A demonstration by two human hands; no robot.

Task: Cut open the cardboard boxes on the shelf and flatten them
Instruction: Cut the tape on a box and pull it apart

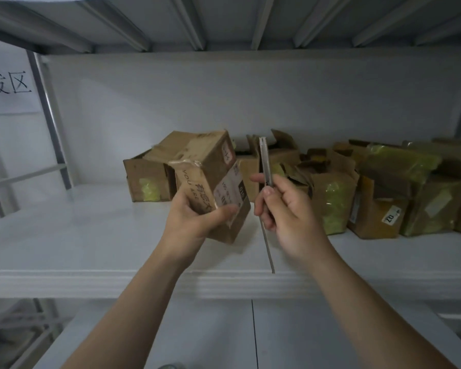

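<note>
My left hand [190, 222] grips a small taped cardboard box [208, 169] from below and holds it tilted above the white shelf [91, 235]. The box bears printed text and a white shipping label. To its right, my right hand [285, 209] pinches a slim metal utility knife [266, 166] that stands nearly upright, one end above my fingers and the other hanging down past my palm. A small gap separates the knife from the box.
More cardboard boxes stand at the back of the shelf: one [147, 179] behind the held box, several with yellow tape [378, 193] to the right. A metal upright [51, 121] rises at left beside a paper sign [8, 83]. Another shelf spans overhead.
</note>
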